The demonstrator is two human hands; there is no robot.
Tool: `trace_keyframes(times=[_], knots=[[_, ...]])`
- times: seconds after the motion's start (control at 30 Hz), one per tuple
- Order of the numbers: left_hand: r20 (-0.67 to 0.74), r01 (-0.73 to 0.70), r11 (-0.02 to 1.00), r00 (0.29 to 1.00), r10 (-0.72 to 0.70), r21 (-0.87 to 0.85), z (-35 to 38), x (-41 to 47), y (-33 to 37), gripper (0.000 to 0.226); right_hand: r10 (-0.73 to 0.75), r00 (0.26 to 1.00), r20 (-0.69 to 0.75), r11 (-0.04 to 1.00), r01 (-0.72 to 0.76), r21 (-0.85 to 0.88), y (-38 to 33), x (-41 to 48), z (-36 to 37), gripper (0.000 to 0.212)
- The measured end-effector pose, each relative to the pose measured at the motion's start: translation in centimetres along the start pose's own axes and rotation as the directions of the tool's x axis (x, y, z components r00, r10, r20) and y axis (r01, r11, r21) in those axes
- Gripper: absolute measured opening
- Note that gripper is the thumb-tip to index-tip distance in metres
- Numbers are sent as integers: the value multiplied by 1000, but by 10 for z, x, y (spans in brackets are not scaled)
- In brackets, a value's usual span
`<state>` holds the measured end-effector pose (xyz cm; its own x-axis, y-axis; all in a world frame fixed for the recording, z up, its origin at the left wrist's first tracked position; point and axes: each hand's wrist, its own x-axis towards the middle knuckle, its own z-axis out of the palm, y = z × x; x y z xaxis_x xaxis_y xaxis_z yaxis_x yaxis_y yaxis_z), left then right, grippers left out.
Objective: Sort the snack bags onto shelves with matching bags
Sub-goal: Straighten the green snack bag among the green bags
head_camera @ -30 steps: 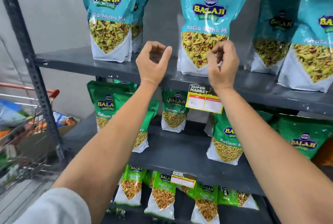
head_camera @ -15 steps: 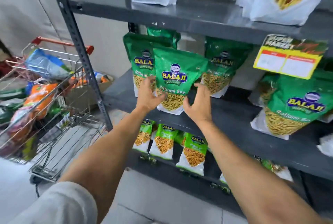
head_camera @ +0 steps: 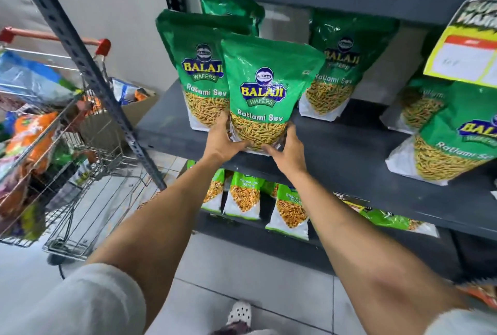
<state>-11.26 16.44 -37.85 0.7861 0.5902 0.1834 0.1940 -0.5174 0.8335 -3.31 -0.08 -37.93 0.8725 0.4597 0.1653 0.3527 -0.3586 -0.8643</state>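
front ratlami sev bag (head_camera: 265, 92) covers the right side of the bag behind it (head_camera: 196, 70). rearmost bag (head_camera: 231, 9), behind both: only its top visible. right of the front bag, price tag (head_camera: 468, 57) cut by frame edge, print blurred. trolley (head_camera: 40, 132), left of it, cropped, contents blurred.

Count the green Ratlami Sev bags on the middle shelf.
6 visible: one held by both hands, one behind it at left, one at the back, one centre, two at right. More may be hidden behind.
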Motion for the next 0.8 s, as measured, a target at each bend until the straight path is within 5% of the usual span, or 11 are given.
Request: trace_keyframes(times=[0.43, 0.8], knots=[[102, -26, 987, 994, 43, -161, 103, -6, 84, 81, 123, 983, -137, 990, -130, -49, 41, -2, -120, 72], [186, -61, 997, 981, 52, 41, 109, -25, 98, 83, 181, 983, -38, 957, -185, -224, 51, -10, -135, 69]])
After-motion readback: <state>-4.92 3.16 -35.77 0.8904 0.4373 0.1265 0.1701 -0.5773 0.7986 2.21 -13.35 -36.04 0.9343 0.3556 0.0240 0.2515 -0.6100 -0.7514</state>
